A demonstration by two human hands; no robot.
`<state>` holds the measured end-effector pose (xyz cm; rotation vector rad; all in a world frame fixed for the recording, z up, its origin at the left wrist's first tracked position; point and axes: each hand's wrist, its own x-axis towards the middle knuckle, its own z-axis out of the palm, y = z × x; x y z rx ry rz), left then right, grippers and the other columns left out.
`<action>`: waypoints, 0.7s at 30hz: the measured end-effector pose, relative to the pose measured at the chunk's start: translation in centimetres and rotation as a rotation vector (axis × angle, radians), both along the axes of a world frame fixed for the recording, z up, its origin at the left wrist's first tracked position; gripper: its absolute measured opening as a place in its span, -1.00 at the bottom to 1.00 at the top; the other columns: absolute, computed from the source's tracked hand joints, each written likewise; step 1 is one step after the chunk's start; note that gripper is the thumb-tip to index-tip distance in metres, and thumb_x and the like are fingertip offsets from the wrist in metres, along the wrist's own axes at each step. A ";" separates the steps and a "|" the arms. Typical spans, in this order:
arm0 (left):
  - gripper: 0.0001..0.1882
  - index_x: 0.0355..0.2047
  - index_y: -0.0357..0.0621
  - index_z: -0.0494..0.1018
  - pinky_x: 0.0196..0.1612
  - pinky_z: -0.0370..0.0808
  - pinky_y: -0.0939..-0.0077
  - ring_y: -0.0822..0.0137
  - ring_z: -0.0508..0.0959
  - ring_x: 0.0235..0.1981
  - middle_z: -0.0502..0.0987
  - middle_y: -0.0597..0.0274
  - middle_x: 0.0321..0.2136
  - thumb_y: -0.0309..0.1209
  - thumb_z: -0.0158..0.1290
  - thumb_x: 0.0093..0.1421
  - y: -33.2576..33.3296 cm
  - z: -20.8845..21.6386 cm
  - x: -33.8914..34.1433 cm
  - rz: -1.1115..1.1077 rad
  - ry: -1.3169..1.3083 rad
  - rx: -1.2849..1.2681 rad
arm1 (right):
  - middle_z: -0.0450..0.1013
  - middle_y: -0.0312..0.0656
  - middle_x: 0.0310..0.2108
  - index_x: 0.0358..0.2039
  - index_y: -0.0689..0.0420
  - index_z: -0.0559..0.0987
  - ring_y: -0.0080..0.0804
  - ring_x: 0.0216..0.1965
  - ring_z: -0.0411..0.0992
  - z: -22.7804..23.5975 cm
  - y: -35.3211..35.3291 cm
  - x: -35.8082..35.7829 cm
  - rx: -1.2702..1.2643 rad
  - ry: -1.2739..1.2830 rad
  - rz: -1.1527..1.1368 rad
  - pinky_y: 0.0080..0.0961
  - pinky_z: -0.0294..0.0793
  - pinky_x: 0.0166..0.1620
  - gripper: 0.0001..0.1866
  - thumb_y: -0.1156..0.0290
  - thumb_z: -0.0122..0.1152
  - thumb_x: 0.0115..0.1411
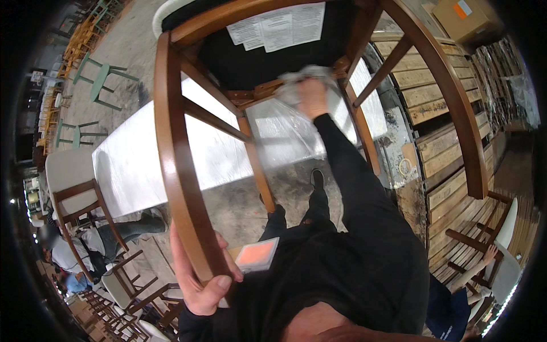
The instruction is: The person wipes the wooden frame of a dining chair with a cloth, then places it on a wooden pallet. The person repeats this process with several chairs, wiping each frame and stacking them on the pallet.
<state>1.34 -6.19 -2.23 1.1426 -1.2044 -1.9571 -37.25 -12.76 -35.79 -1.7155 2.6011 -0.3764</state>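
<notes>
A brown wooden chair [174, 142] lies tipped over in front of me, legs toward me. Its black underside [228, 65] carries white paper labels [279, 28]. My left hand [199, 279] is closed around the end of one leg. Beside those fingers is a flat card with an orange patch [256, 255]; whether the hand touches it I cannot tell. My right hand [312, 98] reaches between the legs, closed on a crumpled pale cloth [302, 80] against the seat frame's lower rail. Motion blurs that hand and the cloth.
Beneath the chair is a plastic-covered table [131, 154]. Slatted wooden pallets [450, 148] and a cardboard box [467, 20] stand at right. Green chairs [99, 82] and a pale-backed chair [68, 171] are at left. People work at left [97, 242] and lower right [447, 308].
</notes>
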 end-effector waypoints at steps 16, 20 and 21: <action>0.22 0.45 -0.18 -0.24 -0.52 0.55 0.46 0.23 0.54 -0.59 0.40 -0.08 -0.17 -0.45 0.28 -0.13 -0.1 -0.1 -1.2 0.047 0.024 -0.005 | 0.30 0.08 0.20 0.25 0.24 0.23 -0.06 0.25 0.30 8.6 -14.6 13.1 -1.251 -0.984 0.156 -0.28 0.31 0.26 -0.06 0.43 0.53 -0.14; 0.21 0.44 -0.19 -0.23 -0.57 0.54 0.46 0.22 0.54 -0.61 0.40 -0.09 -0.19 -0.46 0.26 -0.16 -0.4 -0.4 -1.6 0.051 0.036 -0.015 | 0.26 0.03 0.25 0.32 0.19 0.19 -0.12 0.29 0.24 6.5 -15.9 15.3 -0.882 -1.175 0.064 -0.27 0.26 0.31 0.01 0.45 0.55 -0.15; 0.21 0.44 -0.20 -0.23 -0.58 0.54 0.46 0.22 0.54 -0.61 0.40 -0.10 -0.19 -0.46 0.25 -0.17 -0.5 -0.5 -1.7 0.057 0.048 -0.021 | 0.28 0.05 0.24 0.31 0.18 0.23 -0.07 0.30 0.24 5.2 -15.6 15.9 -0.944 -1.664 -0.031 -0.24 0.26 0.31 -0.04 0.40 0.53 -0.10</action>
